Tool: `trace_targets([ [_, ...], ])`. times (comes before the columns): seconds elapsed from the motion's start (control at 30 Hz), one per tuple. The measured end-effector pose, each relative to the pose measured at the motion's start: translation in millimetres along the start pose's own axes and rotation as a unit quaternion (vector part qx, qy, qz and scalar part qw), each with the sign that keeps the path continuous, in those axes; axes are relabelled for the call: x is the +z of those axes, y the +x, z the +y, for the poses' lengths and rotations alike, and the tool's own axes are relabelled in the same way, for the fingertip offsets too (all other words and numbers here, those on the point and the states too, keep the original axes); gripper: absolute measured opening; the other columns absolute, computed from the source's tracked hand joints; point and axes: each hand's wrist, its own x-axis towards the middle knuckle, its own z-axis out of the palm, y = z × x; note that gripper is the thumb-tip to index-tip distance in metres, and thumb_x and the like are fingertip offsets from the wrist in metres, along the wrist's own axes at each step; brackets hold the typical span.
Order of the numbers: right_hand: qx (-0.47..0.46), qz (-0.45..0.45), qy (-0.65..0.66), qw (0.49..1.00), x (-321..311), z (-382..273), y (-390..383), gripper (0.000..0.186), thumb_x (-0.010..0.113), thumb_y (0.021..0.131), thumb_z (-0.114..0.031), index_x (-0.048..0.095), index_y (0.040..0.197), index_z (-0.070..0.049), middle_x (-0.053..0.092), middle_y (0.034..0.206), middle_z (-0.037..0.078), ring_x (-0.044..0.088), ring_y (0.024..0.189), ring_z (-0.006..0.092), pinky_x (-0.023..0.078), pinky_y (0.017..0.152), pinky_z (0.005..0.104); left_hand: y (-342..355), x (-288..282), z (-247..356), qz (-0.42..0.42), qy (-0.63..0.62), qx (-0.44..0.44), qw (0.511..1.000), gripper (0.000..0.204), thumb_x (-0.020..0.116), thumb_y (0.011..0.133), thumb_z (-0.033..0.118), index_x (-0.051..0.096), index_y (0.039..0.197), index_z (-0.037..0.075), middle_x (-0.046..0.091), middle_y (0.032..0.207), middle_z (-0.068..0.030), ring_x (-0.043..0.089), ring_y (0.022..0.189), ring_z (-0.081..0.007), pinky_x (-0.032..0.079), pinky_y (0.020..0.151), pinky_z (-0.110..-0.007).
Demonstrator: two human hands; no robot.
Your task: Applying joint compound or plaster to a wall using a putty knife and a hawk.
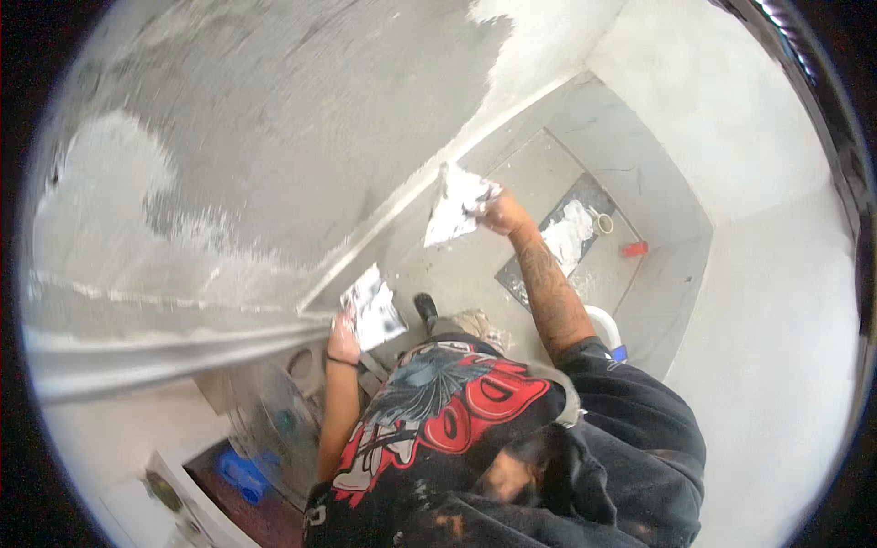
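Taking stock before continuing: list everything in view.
Patched wall: one, grey-white, upper left
White walls: two, white, right
Board: one, dark, floor
White mass: one, white, on board
Ring: one, cream, beside mass
Red object: one, red, right
Container: one, white, right of centre
Round object: one, translucent, lower left
Blue object: one, blue, lower left
Lower flat tool: one, whitish, centre
Upper flat tool: one, whitish, centre
Shirt: one, black, lower centre
Boot: one, black, centre
Left hand: one, bare, on lower tool
Right hand: one, bare, on upper tool
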Motion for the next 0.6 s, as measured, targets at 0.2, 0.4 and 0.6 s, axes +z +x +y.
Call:
trace_targets([
  [0.2,-0.128,0.351,-0.03,0.927,-128,-75,45,0.035,0.044,0.071,0.008,0.058,0.103,0.006,0.062,0.079,0.009,0.059,0.07,0.016,0.048,0.061,0.0255,8,29,-15,0.012,0.077,-0.024,0.997,0.044,0.048,0.085,0.019,0.045,0.122,-0.004,0.055,0.118,-0.0149,0.054,0.107,-0.0271,0.042,0.094,-0.04],
  [0.4,-0.315,0.47,-0.125,0.815,-144,-130,65,0.035,0.048,0.071,0.007,0.061,0.104,0.005,0.064,0.087,0.011,0.06,0.079,0.0176,0.048,0.07,0.0284,-9,20,-22,-0.057,0.116,-0.046,0.991,0.047,0.042,0.092,0.027,0.04,0.126,-0.006,0.05,0.123,-0.0179,0.051,0.112,-0.0299,0.038,0.098,-0.043],
  [0.6,-0.283,0.542,-0.282,0.74,-44,-121,70,0.037,0.054,0.07,0.001,0.063,0.105,-0.005,0.06,0.1,0.018,0.06,0.091,0.0305,0.047,0.082,0.0347,-26,-1,-5,-0.022,0.136,-0.064,0.988,0.046,0.043,0.091,0.026,0.041,0.125,-0.006,0.051,0.121,-0.0176,0.052,0.109,-0.029,0.039,0.096,-0.042],
])
